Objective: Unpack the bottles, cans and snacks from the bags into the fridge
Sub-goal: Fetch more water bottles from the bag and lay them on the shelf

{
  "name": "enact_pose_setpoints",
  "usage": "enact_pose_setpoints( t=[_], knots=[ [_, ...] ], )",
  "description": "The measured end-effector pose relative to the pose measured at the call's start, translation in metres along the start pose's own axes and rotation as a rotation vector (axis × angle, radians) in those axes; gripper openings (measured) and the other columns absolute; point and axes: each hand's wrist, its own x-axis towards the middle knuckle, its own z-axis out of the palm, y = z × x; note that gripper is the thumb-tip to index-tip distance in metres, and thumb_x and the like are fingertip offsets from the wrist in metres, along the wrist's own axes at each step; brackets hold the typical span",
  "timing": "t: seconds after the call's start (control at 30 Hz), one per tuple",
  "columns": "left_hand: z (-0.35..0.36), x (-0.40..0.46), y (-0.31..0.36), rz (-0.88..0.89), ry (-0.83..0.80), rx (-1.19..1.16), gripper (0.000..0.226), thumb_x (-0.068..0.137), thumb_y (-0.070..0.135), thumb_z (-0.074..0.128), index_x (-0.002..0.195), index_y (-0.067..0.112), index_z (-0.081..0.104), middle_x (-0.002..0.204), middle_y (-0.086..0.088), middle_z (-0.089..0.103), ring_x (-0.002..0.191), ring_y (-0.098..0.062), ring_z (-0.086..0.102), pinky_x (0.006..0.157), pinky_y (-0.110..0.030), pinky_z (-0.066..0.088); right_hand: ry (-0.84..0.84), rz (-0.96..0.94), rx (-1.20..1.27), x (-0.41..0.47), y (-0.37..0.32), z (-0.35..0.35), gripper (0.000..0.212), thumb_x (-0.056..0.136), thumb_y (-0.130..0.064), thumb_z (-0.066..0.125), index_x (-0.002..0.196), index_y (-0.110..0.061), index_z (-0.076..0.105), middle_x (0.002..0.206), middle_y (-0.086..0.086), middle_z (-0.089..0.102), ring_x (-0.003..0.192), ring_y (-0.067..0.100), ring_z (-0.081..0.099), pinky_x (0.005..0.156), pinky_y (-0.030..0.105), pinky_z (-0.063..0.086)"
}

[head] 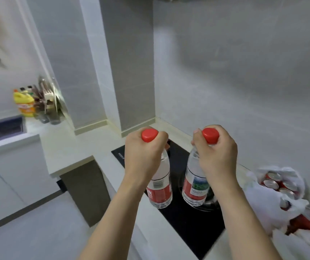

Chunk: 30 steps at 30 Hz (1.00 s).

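Red-capped, both bottles hang upright at frame centre, the left bottle [159,186] gripped at its neck by the left hand [142,156] and the right bottle [195,184] likewise by the right hand [216,156], fingers curled tight.

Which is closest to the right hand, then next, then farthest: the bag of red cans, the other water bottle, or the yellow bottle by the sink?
From the right hand:
1. The other water bottle, just to its left, gripped by the left hand.
2. The bag of red cans, on the counter to the right.
3. The yellow bottle, far left by the sink.
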Motion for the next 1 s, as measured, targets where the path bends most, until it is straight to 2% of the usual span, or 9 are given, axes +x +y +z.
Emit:
enact_pose_setpoints(
  t=[0.13, 0.2, 0.3, 0.4, 0.5, 0.63, 0.8, 0.9, 1.0],
  knots=[
    [-0.047, 0.002, -0.005, -0.006, 0.106, 0.063, 0.025, 0.073, 0.024, 0.059, 0.060, 0.003, 0.062, 0.058, -0.009, 0.064, 0.057, -0.026, 0.057, 0.056, -0.036, 0.049, -0.117, -0.028, 0.085, -0.011, -0.023, 0.038, 0.023, 0.087, -0.037, 0.061, 0.075, -0.018, 0.057, 0.063, -0.001, 0.064, 0.060, 0.010, 0.059, 0.056, 0.017, 0.046],
    [-0.074, 0.004, -0.007, -0.014, 0.159, 0.108, 0.023, 0.078, 0.021, 0.061, 0.059, 0.010, 0.064, 0.058, -0.004, 0.065, 0.058, -0.022, 0.061, 0.060, -0.040, 0.054, -0.162, -0.049, 0.132, -0.019, -0.039, 0.058, 0.021, 0.089, -0.032, 0.062, 0.074, -0.019, 0.056, 0.063, 0.000, 0.065, 0.059, 0.006, 0.059, 0.055, 0.008, 0.041],
    [-0.115, 0.003, -0.010, -0.018, 0.240, 0.151, 0.022, 0.082, 0.017, 0.062, 0.063, 0.006, 0.065, 0.059, -0.001, 0.067, 0.054, -0.009, 0.060, 0.056, -0.032, 0.053, -0.248, -0.066, 0.201, -0.035, -0.062, 0.090, 0.021, 0.091, -0.029, 0.062, 0.075, -0.015, 0.057, 0.061, -0.001, 0.065, 0.057, 0.001, 0.059, 0.055, 0.004, 0.040],
    [-0.153, -0.001, -0.016, -0.035, 0.312, 0.167, 0.021, 0.079, 0.025, 0.061, 0.065, 0.010, 0.066, 0.061, 0.000, 0.068, 0.058, -0.012, 0.063, 0.058, -0.030, 0.054, -0.324, -0.083, 0.257, -0.052, -0.079, 0.121, 0.022, 0.091, -0.031, 0.062, 0.078, -0.012, 0.059, 0.063, 0.001, 0.064, 0.059, 0.002, 0.059, 0.056, 0.004, 0.041],
    [-0.185, -0.005, -0.024, -0.080, 0.399, 0.208, 0.021, 0.075, 0.032, 0.058, 0.067, 0.014, 0.066, 0.062, 0.003, 0.068, 0.060, -0.008, 0.063, 0.060, -0.029, 0.051, -0.401, -0.096, 0.293, -0.065, -0.092, 0.153, 0.024, 0.090, -0.035, 0.062, 0.079, -0.013, 0.059, 0.067, 0.005, 0.065, 0.062, 0.008, 0.059, 0.055, 0.007, 0.042],
    [-0.222, -0.011, -0.026, -0.099, 0.528, 0.259, 0.018, 0.085, 0.020, 0.063, 0.068, 0.012, 0.066, 0.062, 0.003, 0.068, 0.061, -0.007, 0.062, 0.060, -0.024, 0.046, -0.538, -0.116, 0.354, -0.079, -0.111, 0.194, 0.024, 0.089, -0.041, 0.061, 0.079, -0.019, 0.058, 0.071, 0.003, 0.066, 0.062, 0.011, 0.061, 0.055, 0.016, 0.048],
    [-0.265, -0.027, -0.026, -0.144, 0.744, 0.342, 0.018, 0.081, 0.026, 0.062, 0.068, 0.013, 0.065, 0.063, 0.001, 0.069, 0.065, -0.014, 0.065, 0.063, -0.030, 0.050, -0.704, -0.168, 0.454, -0.102, -0.139, 0.238, 0.027, 0.089, -0.042, 0.059, 0.088, -0.015, 0.061, 0.077, 0.004, 0.066, 0.071, 0.013, 0.062, 0.059, 0.003, 0.041],
    [-0.286, -0.044, -0.022, -0.176, 0.868, 0.383, 0.017, 0.084, 0.021, 0.062, 0.071, 0.010, 0.066, 0.064, -0.001, 0.069, 0.064, -0.015, 0.065, 0.063, -0.031, 0.048, -0.823, -0.176, 0.514, -0.124, -0.153, 0.256, 0.028, 0.089, -0.042, 0.058, 0.095, -0.015, 0.060, 0.081, 0.004, 0.066, 0.073, 0.011, 0.061, 0.060, 0.001, 0.041],
    [-0.304, -0.067, -0.016, -0.210, 0.978, 0.431, 0.018, 0.085, 0.020, 0.062, 0.071, 0.008, 0.066, 0.064, -0.002, 0.069, 0.063, -0.012, 0.065, 0.063, -0.030, 0.048, -0.955, -0.201, 0.575, -0.151, -0.168, 0.270, 0.023, 0.089, -0.044, 0.057, 0.094, -0.021, 0.057, 0.082, 0.002, 0.064, 0.072, 0.006, 0.060, 0.058, 0.003, 0.042]
  ],
)
